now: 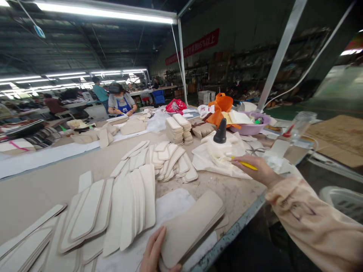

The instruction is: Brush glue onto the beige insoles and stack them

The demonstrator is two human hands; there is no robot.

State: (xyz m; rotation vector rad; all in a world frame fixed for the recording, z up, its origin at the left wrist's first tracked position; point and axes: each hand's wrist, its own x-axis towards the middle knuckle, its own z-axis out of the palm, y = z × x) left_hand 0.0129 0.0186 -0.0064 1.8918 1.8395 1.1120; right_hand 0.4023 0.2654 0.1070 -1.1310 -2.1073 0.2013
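My left hand (155,249) is at the near edge, its fingers and thumb around the near end of a stack of long beige panels with rounded corners (193,226). To the right, my right hand (256,170) is closed on a slim yellow-handled tool (247,165). The tool's tip meets a whitish lump beside a white rounded container (217,148) and is hard to make out. A black cone-shaped piece (220,132) stands on top of that container, which rests on a crumpled white sheet (235,172). Fanned pale panels (138,200) lie left of my left hand.
Further back on the table are stacked panels (174,130), an orange bag (221,109), a purple basin (249,126), scissors (256,150) and a clear jar (303,126). A co-worker (121,102) sits across. The table's worn metal edge (232,234) runs along the right; a white basket (343,204) is below.
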